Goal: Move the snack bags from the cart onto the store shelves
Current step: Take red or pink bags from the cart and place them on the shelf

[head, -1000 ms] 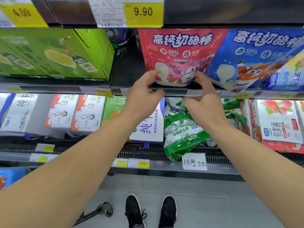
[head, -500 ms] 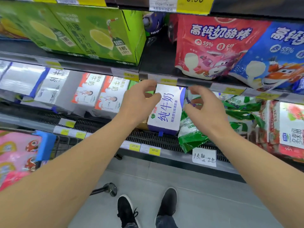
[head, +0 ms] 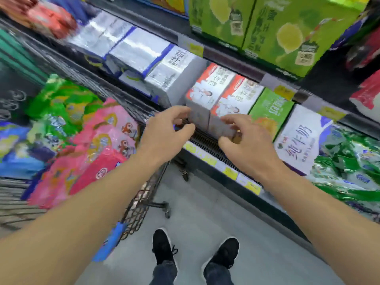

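The snack bags [head: 98, 153] lie in a loose pile inside the cart [head: 141, 202], at the person's left: pink ones nearest to the hands, green and blue ones behind them. They lean on each other and rise above the wire wall, so the top one should be easy to take from above.

Both hands are in the air between the cart and the shelves, and neither one holds anything. The left hand [head: 166, 130] is just beside the cart's near corner, its fingers [head: 181, 112] half curled and a little apart. The right hand [head: 244, 138] is in front of the red and white cartons [head: 218, 93], its fingers also loosely bent, with nothing between them. I judge that the hands are on the way to the cart for the next bag, because they are empty and the left one is already near the pink bags.

The shelf [head: 207, 140] in front has a dark ribbed edge with yellow price tags [head: 230, 172]. It carries white milk cartons [head: 298, 140] and green bags [head: 349, 161] to the right; above stand green boxes [head: 287, 36]. The floor [head: 205, 202] is grey and smooth, and the person's black shoes [head: 164, 247] stand on it. The picture is blurred, especially at the left.
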Tool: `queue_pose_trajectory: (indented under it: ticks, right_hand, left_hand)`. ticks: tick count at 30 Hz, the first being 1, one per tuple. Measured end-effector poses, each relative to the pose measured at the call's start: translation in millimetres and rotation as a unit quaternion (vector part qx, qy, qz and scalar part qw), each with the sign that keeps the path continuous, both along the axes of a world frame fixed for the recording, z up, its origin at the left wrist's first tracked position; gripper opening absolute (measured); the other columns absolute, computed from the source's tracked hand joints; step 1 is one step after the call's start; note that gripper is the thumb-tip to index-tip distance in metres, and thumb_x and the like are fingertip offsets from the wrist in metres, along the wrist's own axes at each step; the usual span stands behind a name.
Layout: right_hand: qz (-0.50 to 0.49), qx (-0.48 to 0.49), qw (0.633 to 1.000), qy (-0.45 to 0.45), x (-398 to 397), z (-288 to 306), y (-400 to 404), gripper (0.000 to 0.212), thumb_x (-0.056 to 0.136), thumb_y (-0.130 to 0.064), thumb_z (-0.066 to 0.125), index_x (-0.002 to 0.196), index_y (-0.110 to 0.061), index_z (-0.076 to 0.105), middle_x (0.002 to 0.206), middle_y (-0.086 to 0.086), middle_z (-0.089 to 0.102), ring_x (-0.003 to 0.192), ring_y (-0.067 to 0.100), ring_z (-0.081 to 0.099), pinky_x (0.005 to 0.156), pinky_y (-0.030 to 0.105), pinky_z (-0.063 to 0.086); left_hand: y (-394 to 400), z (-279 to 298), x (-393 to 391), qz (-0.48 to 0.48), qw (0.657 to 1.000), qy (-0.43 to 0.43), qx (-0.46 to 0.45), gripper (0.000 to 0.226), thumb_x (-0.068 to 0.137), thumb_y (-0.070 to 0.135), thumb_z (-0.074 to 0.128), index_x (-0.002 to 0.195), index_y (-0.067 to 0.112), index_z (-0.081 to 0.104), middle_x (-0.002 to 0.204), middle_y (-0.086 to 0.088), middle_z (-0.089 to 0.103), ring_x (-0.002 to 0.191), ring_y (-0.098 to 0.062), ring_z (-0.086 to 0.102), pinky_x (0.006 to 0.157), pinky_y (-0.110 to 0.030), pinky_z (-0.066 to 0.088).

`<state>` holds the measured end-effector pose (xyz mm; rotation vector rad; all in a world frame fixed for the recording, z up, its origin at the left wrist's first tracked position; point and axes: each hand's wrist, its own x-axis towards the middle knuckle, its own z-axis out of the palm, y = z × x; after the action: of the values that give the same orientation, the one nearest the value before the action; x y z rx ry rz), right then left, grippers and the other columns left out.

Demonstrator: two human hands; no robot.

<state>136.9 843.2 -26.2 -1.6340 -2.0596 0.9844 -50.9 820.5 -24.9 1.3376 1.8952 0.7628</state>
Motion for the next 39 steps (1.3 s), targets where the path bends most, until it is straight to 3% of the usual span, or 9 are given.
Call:
queue_pose_trajectory:
  ticks: [6,13,18,23,26,29,34,37,39]
  right_hand:
    - [0.114,0.028,0.993,0.005,-107,17,-17,0.044,0.079,-0.015,0.066,0.122,-0.019,0.063,0.118,-0.002,0.064,0.111,0.014,0.059,0.1,0.03,0.045]
    - [0.25,-0.047,0.964,-0.076,-216,-11,-50,0.054,0.084,-0.018,0.066,0.137,-0.017,0.052,0.133,0.0,0.057,0.118,0.014,0.054,0.093,0.016,0.035]
    - [0.264,-0.114,0.946,-0.15,-275,-59,-57,0.068,0.085,-0.026,0.068,0.146,-0.016,0.041,0.144,0.005,0.048,0.124,0.022,0.052,0.1,0.034,0.044]
    - [0.214,-0.166,0.951,-0.152,-317,-101,-55,0.08,0.085,-0.019,0.069,0.152,-0.017,0.025,0.149,0.005,0.043,0.109,0.021,0.057,0.075,0.022,0.045]
    - [0.152,-0.224,0.955,-0.119,-325,-118,-51,0.083,0.086,-0.014,0.069,0.152,-0.018,0.02,0.129,0.0,0.052,0.085,0.016,0.063,0.059,0.019,0.044]
    - [0.133,-0.282,0.943,-0.119,-326,-133,-54,0.089,0.084,-0.016,0.075,0.151,-0.017,0.018,0.119,0.001,0.054,0.083,0.017,0.065,0.055,0.022,0.047]
    - [0.206,-0.276,0.92,-0.189,-315,-132,-62,0.023,0.09,-0.019,0.069,0.111,-0.011,0.067,0.087,-0.001,0.069,0.065,0.01,0.062,0.049,0.017,0.043]
    - [0.232,-0.292,0.919,-0.13,-296,-120,-66,0.011,0.092,-0.015,0.065,0.101,-0.014,0.071,0.092,0.003,0.073,0.081,0.019,0.069,0.067,0.026,0.051]
    - [0.222,-0.3,0.926,-0.061,-281,-107,-66,0.013,0.093,-0.012,0.062,0.102,-0.017,0.07,0.092,-0.002,0.074,0.079,0.01,0.068,0.068,0.023,0.047]
  left_hand:
    - [-69,0,-123,0.079,0.996,0.011,-0.039,0.032,0.073,0.035,0.063,0.103,0.028,0.067,0.1,0.009,0.07,0.092,-0.008,0.066,0.092,-0.037,0.054]
    - [-141,-23,-218,0.079,0.988,0.049,-0.127,0.037,0.083,0.027,0.072,0.119,0.022,0.066,0.111,0.007,0.068,0.099,-0.01,0.064,0.091,-0.027,0.049]
    - [-160,-43,-262,0.079,0.979,0.074,-0.17,0.04,0.081,0.034,0.071,0.12,0.023,0.064,0.117,0.004,0.068,0.104,-0.016,0.063,0.093,-0.031,0.048]
    - [-160,-57,-293,0.065,0.978,0.075,-0.183,0.04,0.083,0.039,0.067,0.121,0.027,0.062,0.111,0.01,0.063,0.103,-0.013,0.06,0.085,-0.027,0.046]
    - [-158,-65,-301,0.064,0.98,0.065,-0.178,0.041,0.083,0.039,0.066,0.121,0.026,0.061,0.113,0.01,0.063,0.102,-0.013,0.059,0.078,-0.026,0.043]
    - [-157,-70,-305,0.061,0.981,0.05,-0.177,0.044,0.082,0.039,0.067,0.124,0.027,0.06,0.118,0.011,0.064,0.1,-0.01,0.06,0.078,-0.024,0.042]
    - [-156,-75,-305,0.085,0.986,0.022,-0.141,0.031,0.084,0.032,0.068,0.114,0.025,0.065,0.108,0.01,0.067,0.091,-0.006,0.06,0.079,-0.024,0.046]
    - [-153,-70,-295,0.147,0.988,-0.004,-0.049,0.01,0.083,0.028,0.068,0.091,0.025,0.073,0.086,0.013,0.07,0.078,0.003,0.061,0.074,-0.02,0.05]
    - [-150,-65,-286,0.163,0.986,-0.039,-0.01,0.01,0.083,0.034,0.068,0.082,0.025,0.073,0.078,0.011,0.07,0.078,-0.001,0.064,0.073,-0.021,0.052]
